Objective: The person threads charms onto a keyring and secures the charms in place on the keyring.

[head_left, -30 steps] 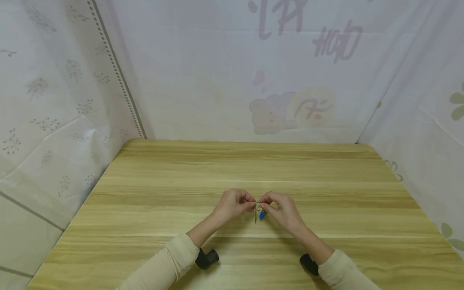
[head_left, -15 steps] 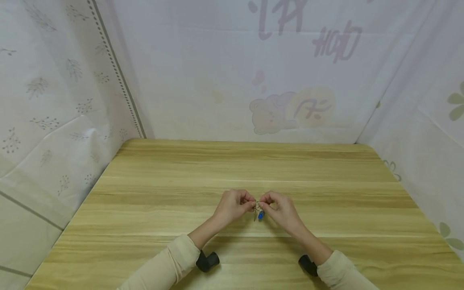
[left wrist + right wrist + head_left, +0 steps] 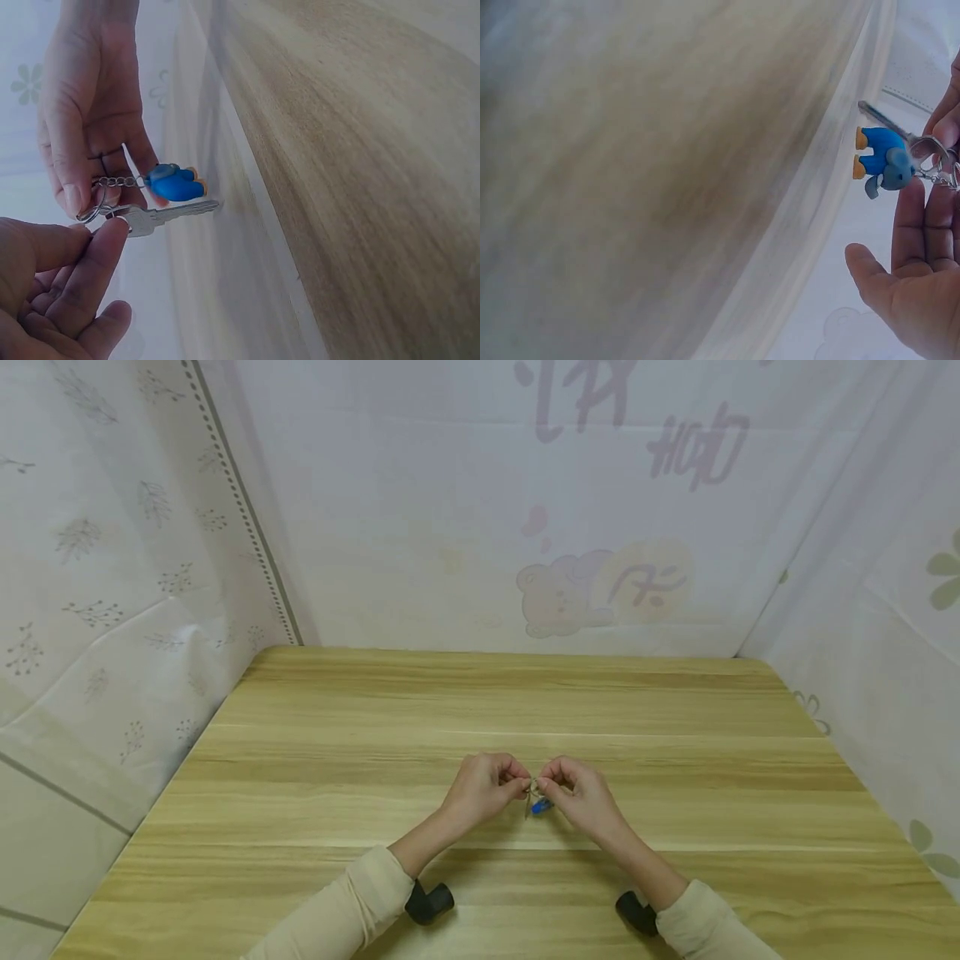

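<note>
A silver key (image 3: pixel 142 221) hangs with a split key ring (image 3: pixel 932 146) and a short chain (image 3: pixel 120 181). On the chain dangles a small blue elephant charm (image 3: pixel 885 152) with a grey head and yellow feet. My left hand (image 3: pixel 483 785) pinches the key by its head between thumb and finger. Opposite it, my right hand (image 3: pixel 581 793) pinches the key ring with its thumb and index finger. Both hands are held close together above the wooden table (image 3: pixel 480 702). Fingertips partly hide where key and ring meet.
Black wrist-worn devices (image 3: pixel 430 903) sit below both forearms at the cuffs. White patterned curtains (image 3: pixel 420 527) enclose the table at the back and on both sides.
The elephant charm swings and turns a little below the fingers, and the key tilts slightly. Both hands stay almost in place, still pinching.
</note>
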